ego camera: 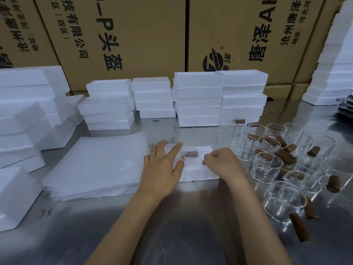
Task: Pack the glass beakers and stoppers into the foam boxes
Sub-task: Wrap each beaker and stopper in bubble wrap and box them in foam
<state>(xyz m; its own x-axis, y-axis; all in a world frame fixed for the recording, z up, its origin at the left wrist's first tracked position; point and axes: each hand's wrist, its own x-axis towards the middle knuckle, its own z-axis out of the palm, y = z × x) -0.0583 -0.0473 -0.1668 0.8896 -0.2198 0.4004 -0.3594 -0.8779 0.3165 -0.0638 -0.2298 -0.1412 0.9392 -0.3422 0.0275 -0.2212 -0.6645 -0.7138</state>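
An open white foam box (198, 172) lies on the steel table in front of me. Inside it sits a bubble-wrapped bundle (188, 154) with a brown stopper showing through the wrap. My left hand (162, 167) rests on the bundle's left end, fingers spread over the wrap. My right hand (221, 161) hovers over the box's right side with fingers curled and pinched; what it pinches is unclear. Several clear glass beakers (267, 165) and brown stoppers (285, 156) are scattered at the right.
A stack of bubble-wrap sheets (95, 165) lies to the left of the box. Foam box stacks (198, 100) line the back, with more at the far left (21, 119) and far right (336, 60). Cardboard cartons (118, 35) form the wall behind.
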